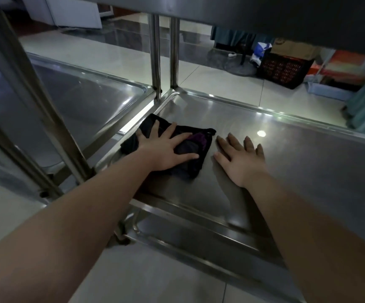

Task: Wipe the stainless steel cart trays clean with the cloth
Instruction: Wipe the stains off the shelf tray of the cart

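At 9 o'clock from the hands sits a neighbouring tray, not being wiped at this moment. It could easily be skipped if attention stays on the right-hand cart.

The left hand lies flat with its fingers spread, pressing down on the dark cloth without gripping it. The cloth sits at the 9 o'clock end of the middle tray, close to the raised rim. Held only by palm pressure, it looks likely to bunch or slide out on a fast stroke, leaving streaks. Its edge might also snag where the rim meets the posts at 12 o'clock.

At 3 o'clock of the cloth, the right hand rests flat and released on bare steel, holding nothing. A bare palm there will probably leave smears on the surface, so that patch may need another pass.

The upper tray hangs low overhead, so the person risks bumping their head when leaning in.

Counted:
- 2 hands
- 1 cloth
- 4 tray surfaces in view, including the lower tray at 6 o'clock
- 2 far posts side by side
- 1 dark crate on the floor at 1 o'clock
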